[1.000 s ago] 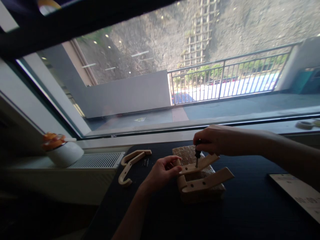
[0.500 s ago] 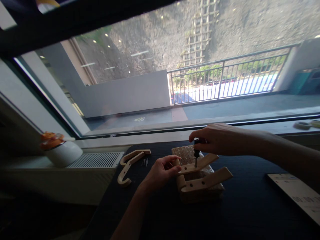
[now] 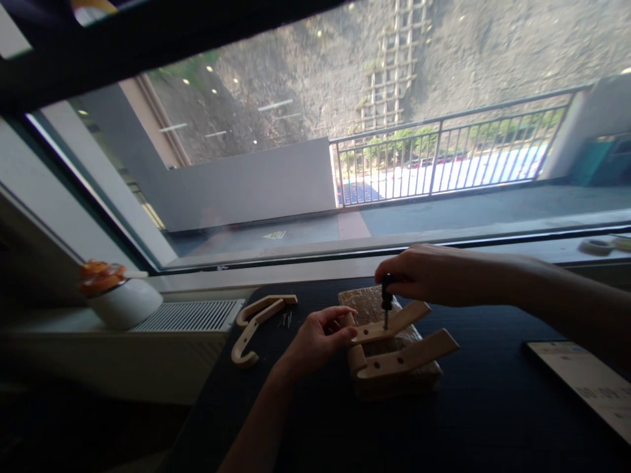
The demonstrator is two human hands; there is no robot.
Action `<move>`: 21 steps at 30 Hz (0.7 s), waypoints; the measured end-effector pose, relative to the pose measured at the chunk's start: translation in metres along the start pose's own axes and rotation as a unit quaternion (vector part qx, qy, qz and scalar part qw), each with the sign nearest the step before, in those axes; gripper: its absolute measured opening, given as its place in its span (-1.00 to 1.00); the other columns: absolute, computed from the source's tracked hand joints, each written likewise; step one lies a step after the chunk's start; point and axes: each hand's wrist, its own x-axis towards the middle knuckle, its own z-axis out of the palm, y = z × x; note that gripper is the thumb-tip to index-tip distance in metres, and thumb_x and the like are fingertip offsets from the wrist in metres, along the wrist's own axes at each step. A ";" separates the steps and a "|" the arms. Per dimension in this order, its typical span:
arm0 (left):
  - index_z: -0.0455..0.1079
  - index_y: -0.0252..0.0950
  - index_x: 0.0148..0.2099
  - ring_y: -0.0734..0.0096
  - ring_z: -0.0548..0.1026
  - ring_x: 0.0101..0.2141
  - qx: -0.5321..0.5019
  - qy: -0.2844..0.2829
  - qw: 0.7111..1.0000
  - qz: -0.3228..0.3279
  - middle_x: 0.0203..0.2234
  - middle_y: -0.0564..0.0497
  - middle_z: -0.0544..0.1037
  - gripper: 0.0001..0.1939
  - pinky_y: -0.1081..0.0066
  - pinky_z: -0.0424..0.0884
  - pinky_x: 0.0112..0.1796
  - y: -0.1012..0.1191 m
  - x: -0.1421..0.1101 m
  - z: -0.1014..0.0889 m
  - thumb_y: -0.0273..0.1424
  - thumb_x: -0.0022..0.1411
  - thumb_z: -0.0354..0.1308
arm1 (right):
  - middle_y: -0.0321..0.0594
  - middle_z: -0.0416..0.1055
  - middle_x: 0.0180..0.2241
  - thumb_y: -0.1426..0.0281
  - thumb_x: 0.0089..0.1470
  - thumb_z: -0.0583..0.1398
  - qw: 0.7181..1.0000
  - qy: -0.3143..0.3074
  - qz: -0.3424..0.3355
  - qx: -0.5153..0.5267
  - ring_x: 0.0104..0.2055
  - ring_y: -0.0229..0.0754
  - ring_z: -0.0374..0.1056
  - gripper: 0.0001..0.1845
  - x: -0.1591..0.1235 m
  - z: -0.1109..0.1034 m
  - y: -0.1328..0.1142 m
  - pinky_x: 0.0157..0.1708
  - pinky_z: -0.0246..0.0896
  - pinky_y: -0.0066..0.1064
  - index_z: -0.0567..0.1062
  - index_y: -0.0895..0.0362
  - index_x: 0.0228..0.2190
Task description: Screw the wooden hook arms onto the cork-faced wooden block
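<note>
My right hand [image 3: 405, 272] is closed round the black handle of a screwdriver [image 3: 387, 299], which stands upright with its tip in a hole of a wooden hook [image 3: 407, 318]. My left hand [image 3: 326, 334] pinches the curled left end of that same hook. Beneath it lies a brown block wrapped in clear plastic [image 3: 355, 299]. A second wooden hook [image 3: 414, 359] with two dark holes rests on the block, nearer to me. To the left, two more wooden hooks [image 3: 251, 332] lie on the dark table beside several small screws [image 3: 284, 320].
The dark table [image 3: 315, 420] meets a window sill at the back. A tablet-like device [image 3: 586, 381] lies at the right edge. On the left sill stands a white pot with an orange lid [image 3: 121, 299], next to a radiator grille [image 3: 187, 315]. A tape roll [image 3: 595, 247] sits far right.
My right hand has shifted and turned slightly on the screwdriver handle, which leans a little differently. My left hand, the hooks and the block have stayed put.
</note>
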 end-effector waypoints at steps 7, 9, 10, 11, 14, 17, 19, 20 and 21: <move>0.40 -0.35 0.04 0.36 0.42 -0.33 -0.009 -0.001 1.000 -0.005 -0.33 -0.06 0.50 -0.48 0.39 0.34 -0.28 -0.003 0.000 0.000 -0.20 0.07 0.24 | -0.32 0.41 -0.58 0.24 0.08 0.06 1.000 0.000 0.019 -0.011 -0.64 -0.34 0.15 -0.73 0.001 0.001 -0.002 -0.61 -0.10 -0.46 0.49 0.10 -0.42; 0.40 -0.35 0.04 0.36 0.42 -0.33 -0.011 0.000 1.000 -0.005 -0.32 -0.06 0.50 -0.48 0.40 0.34 -0.28 -0.003 0.001 0.000 -0.20 0.07 0.24 | -0.31 0.41 -0.58 0.22 0.08 0.06 1.000 0.002 0.024 -0.021 -0.64 -0.34 0.15 -0.72 0.001 0.000 -0.003 -0.60 -0.10 -0.46 0.50 0.10 -0.42; 0.41 -0.34 0.04 0.36 0.42 -0.33 -0.010 -0.001 1.000 -0.005 -0.32 -0.06 0.50 -0.49 0.39 0.34 -0.28 -0.003 0.000 0.000 -0.20 0.07 0.24 | -0.31 0.41 -0.58 0.22 0.08 0.07 0.999 0.005 0.025 -0.031 -0.64 -0.33 0.15 -0.72 0.001 0.000 -0.003 -0.60 -0.10 -0.45 0.50 0.09 -0.42; 0.41 -0.34 0.04 0.36 0.42 -0.32 -0.008 -0.002 1.000 -0.004 -0.31 -0.06 0.50 -0.49 0.39 0.34 -0.28 -0.002 0.000 0.000 -0.19 0.07 0.24 | -0.31 0.42 -0.58 0.21 0.08 0.07 0.999 0.011 0.026 -0.046 -0.64 -0.33 0.16 -0.72 0.000 0.000 -0.003 -0.59 -0.10 -0.45 0.51 0.08 -0.42; 0.40 -0.35 0.04 0.35 0.42 -0.32 -0.003 -0.001 1.000 -0.003 -0.32 -0.07 0.50 -0.48 0.39 0.34 -0.27 -0.001 0.000 0.000 -0.18 0.07 0.23 | -0.31 0.44 -0.56 0.22 0.08 0.08 0.996 0.030 0.022 -0.087 -0.62 -0.31 0.19 -0.74 -0.001 -0.002 -0.005 -0.57 -0.11 -0.44 0.53 0.04 -0.37; 0.40 -0.36 0.05 0.35 0.42 -0.32 -0.003 -0.002 1.000 -0.004 -0.32 -0.07 0.49 -0.47 0.39 0.34 -0.27 -0.001 0.000 -0.001 -0.19 0.07 0.23 | -0.32 0.48 -0.50 0.28 0.07 0.08 0.996 0.033 0.007 -0.081 -0.56 -0.28 0.26 -0.74 -0.003 -0.004 -0.007 -0.56 -0.08 -0.44 0.54 -0.02 -0.27; 0.39 -0.36 0.05 0.36 0.42 -0.32 -0.006 -0.003 1.000 -0.004 -0.33 -0.06 0.49 -0.47 0.39 0.34 -0.28 -0.001 -0.001 -0.001 -0.20 0.08 0.23 | -0.33 0.50 -0.46 0.31 0.06 0.08 0.998 0.021 -0.005 -0.063 -0.53 -0.28 0.29 -0.73 -0.004 -0.006 -0.008 -0.55 -0.06 -0.45 0.54 -0.05 -0.23; 0.39 -0.36 0.05 0.36 0.42 -0.33 -0.008 -0.003 1.000 -0.004 -0.33 -0.06 0.49 -0.47 0.39 0.34 -0.28 -0.001 -0.001 -0.001 -0.20 0.08 0.23 | -0.33 0.50 -0.46 0.33 0.06 0.08 0.998 0.014 -0.009 -0.056 -0.52 -0.28 0.30 -0.73 -0.005 -0.007 -0.008 -0.55 -0.05 -0.45 0.54 -0.05 -0.24; 0.39 -0.36 0.05 0.36 0.42 -0.33 -0.010 -0.002 1.000 -0.005 -0.33 -0.06 0.49 -0.48 0.40 0.34 -0.28 -0.001 0.000 0.000 -0.20 0.08 0.23 | -0.33 0.50 -0.46 0.34 0.05 0.08 0.999 0.008 -0.011 -0.051 -0.52 -0.28 0.30 -0.73 -0.005 -0.008 -0.008 -0.55 -0.04 -0.46 0.54 -0.04 -0.25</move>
